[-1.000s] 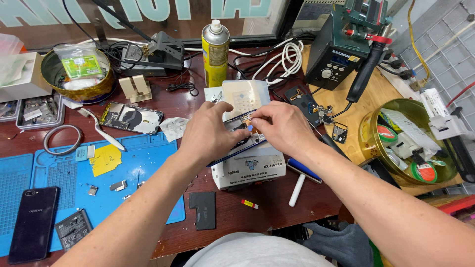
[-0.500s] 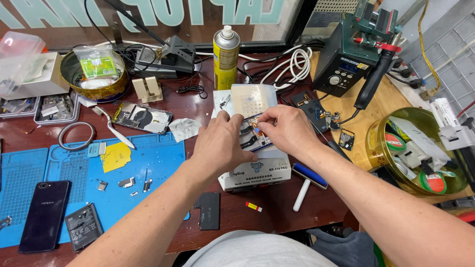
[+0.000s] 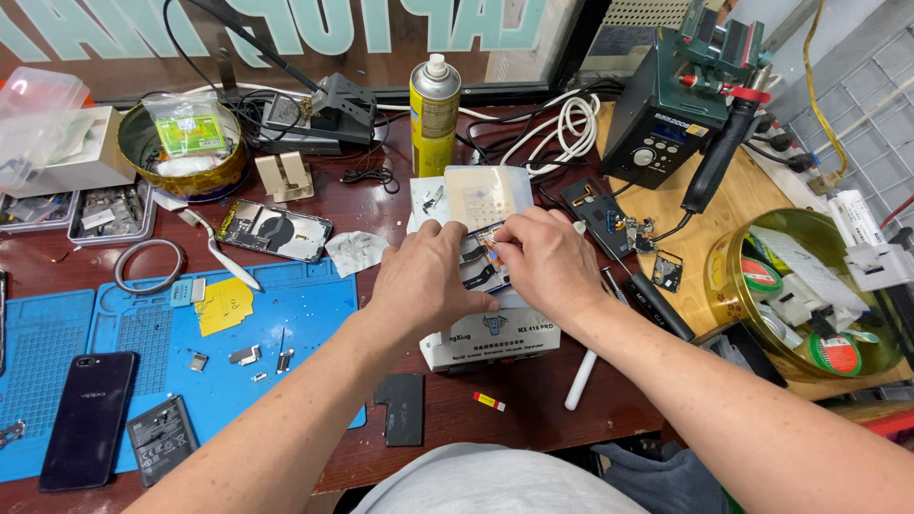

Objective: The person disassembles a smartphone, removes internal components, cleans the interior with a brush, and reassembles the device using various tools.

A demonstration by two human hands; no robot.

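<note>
Both hands meet over an opened phone body [image 3: 481, 259] that lies on a white box-shaped device [image 3: 486, 338] in the middle of the bench. My left hand [image 3: 428, 281] presses its fingertips on the phone's left side. My right hand [image 3: 543, 262] pinches a small part at the phone's top edge; the part itself is too small to make out. A pale translucent sheet [image 3: 486, 195] lies just behind the phone.
A blue work mat [image 3: 286, 324] at left carries a dark phone [image 3: 81, 414], a battery [image 3: 162, 438], yellow notes and small metal parts. Behind stand a yellow spray can [image 3: 435, 114], a soldering station [image 3: 671, 114], white cables and an opened phone [image 3: 274, 230]. A brass bowl of tape rolls [image 3: 809, 295] sits at right.
The view has drifted left and lower. Both hands stay on the phone, the fingers of the right hand shifting slightly at its top edge.
</note>
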